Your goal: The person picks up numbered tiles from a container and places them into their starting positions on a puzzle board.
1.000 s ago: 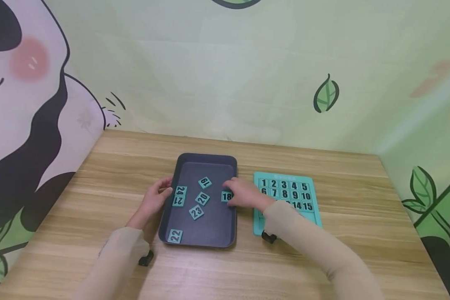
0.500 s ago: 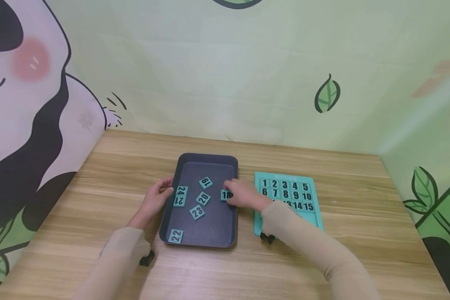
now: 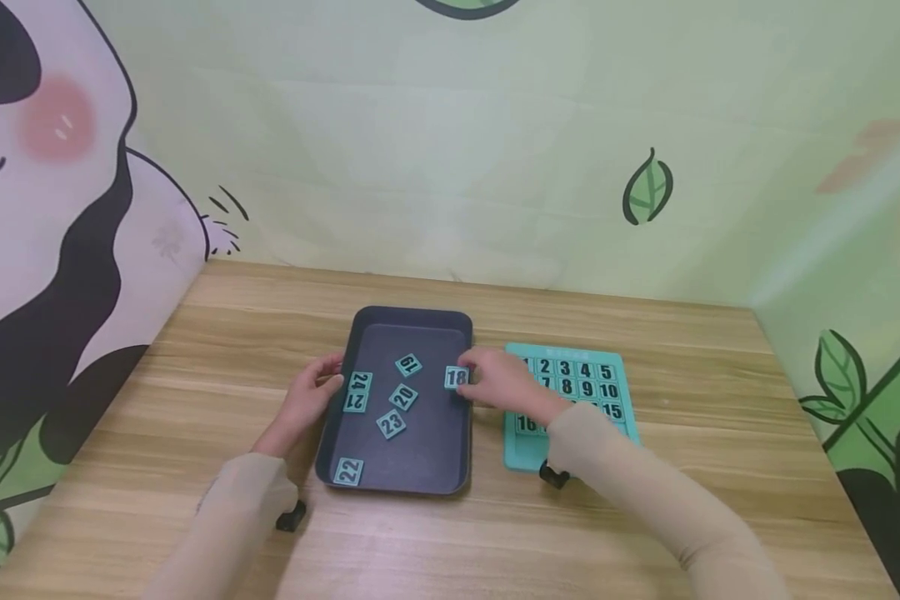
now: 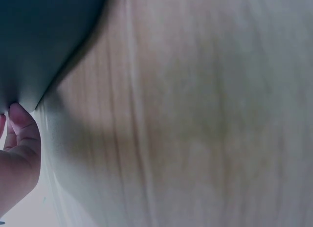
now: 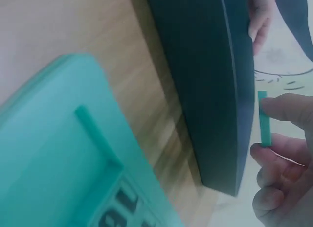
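Note:
A dark grey tray (image 3: 412,321) sits mid-table and holds loose teal number tiles: 19 (image 3: 408,365), 20 (image 3: 403,397), 23 (image 3: 391,424), 22 (image 3: 348,472), and 24 and 21 (image 3: 357,392) side by side. My right hand (image 3: 495,382) pinches the tile 18 (image 3: 456,377) and holds it lifted over the tray's right rim; in the right wrist view that tile (image 5: 264,118) shows edge-on between thumb and finger. My left hand (image 3: 311,396) grips the tray's left wall (image 4: 29,51). To the right lies a teal number board (image 3: 570,392), filled through 16.
The wooden table (image 3: 705,400) is walled in by green panels at the back and right and a panda mural on the left. Small black clips (image 3: 291,518) sit under both sleeves, near the front edges of the tray and the board.
My right hand has lifted the 18 tile off the tray floor and carried it up and slightly right, to the tray's right rim. The left hand has stayed on the tray.

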`<state>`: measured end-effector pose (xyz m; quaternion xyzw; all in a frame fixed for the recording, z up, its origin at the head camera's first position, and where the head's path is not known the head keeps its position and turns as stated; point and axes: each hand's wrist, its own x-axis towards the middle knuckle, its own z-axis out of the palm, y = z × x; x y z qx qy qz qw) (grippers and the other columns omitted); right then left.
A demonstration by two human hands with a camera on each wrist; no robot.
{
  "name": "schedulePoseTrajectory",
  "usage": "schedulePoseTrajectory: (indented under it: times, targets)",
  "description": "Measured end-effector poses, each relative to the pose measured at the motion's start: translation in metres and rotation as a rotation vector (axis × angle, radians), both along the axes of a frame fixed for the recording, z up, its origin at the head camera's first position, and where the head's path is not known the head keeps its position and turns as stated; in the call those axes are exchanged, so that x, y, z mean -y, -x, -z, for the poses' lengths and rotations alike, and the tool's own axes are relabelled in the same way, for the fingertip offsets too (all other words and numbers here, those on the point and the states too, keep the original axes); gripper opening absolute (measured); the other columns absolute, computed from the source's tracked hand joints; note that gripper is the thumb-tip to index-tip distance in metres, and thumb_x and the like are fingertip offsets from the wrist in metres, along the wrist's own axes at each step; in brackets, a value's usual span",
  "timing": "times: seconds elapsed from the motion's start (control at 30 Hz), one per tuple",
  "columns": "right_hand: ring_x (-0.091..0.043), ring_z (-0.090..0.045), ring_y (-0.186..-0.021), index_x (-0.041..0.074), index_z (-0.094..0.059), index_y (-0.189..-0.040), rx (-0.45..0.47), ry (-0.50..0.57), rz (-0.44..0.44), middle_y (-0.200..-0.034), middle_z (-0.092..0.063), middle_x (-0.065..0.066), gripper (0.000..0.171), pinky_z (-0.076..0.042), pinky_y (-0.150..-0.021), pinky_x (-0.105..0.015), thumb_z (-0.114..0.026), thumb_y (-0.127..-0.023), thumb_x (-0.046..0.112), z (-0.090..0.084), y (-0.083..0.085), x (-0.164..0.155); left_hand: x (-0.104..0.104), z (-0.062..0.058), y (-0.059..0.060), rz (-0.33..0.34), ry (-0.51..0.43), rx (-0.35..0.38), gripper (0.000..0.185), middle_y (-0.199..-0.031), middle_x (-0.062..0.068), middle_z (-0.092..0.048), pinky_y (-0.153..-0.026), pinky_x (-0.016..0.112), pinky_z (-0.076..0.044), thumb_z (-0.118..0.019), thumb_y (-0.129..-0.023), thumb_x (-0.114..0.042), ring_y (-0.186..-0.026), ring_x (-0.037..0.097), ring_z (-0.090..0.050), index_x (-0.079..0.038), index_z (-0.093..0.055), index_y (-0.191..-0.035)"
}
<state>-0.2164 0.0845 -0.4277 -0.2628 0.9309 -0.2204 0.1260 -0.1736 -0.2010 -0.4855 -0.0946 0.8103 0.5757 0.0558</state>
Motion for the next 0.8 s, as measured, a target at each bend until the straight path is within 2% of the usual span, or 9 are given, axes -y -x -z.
schedulePoseTrajectory:
  times: [0.1, 0.27, 0.53, 0.8]
  targets:
    - [-0.013, -0.057, -0.083, 0.012, -0.06, -0.107, -0.003, 0.033, 0.03, -0.1, -0.062, -0.001, 0.034, -0.048, -0.069, -0.025, -0.065, -0.076, 0.027, -0.007, -0.003, -0.011, 0.0, -0.001, 0.0, 0.0, 0.007, 0.002, 0.041, -0.13, 0.02, -0.041, -0.101, 0.045, -0.035, -0.041, -0.092, -0.009, -0.121, 0.036, -0.039, -0.002, -0.036, -0.132]
    - [-0.018, -0.057, -0.091, 0.013, -0.059, -0.109, -0.021, 0.064, 0.024, -0.101, -0.061, 0.0, 0.035, -0.049, -0.075, -0.03, -0.064, -0.077, 0.028, -0.02, -0.01, -0.034, 0.0, -0.002, 0.0, 0.003, 0.016, 0.014, 0.041, -0.13, 0.02, -0.04, -0.101, 0.045, -0.034, -0.04, -0.092, -0.01, -0.122, 0.035, -0.038, -0.003, -0.036, -0.132]
    - [-0.021, -0.056, -0.096, 0.01, -0.059, -0.108, -0.091, 0.066, 0.026, -0.103, -0.058, -0.002, 0.036, -0.049, -0.08, -0.035, -0.064, -0.078, 0.028, -0.028, -0.018, -0.074, 0.0, -0.002, 0.0, 0.003, 0.033, -0.005, 0.042, -0.129, 0.022, -0.041, -0.1, 0.045, -0.035, -0.041, -0.091, -0.009, -0.12, 0.037, -0.039, -0.002, -0.036, -0.132]
    - [-0.02, -0.053, -0.076, 0.006, -0.059, -0.107, -0.128, 0.11, 0.075, -0.101, -0.059, -0.007, 0.036, -0.044, -0.063, -0.025, -0.067, -0.076, 0.023, -0.021, -0.026, -0.109, 0.0, -0.001, 0.001, -0.002, 0.037, 0.009, 0.042, -0.129, 0.02, -0.041, -0.1, 0.046, -0.035, -0.042, -0.091, -0.011, -0.121, 0.036, -0.039, -0.003, -0.036, -0.132]
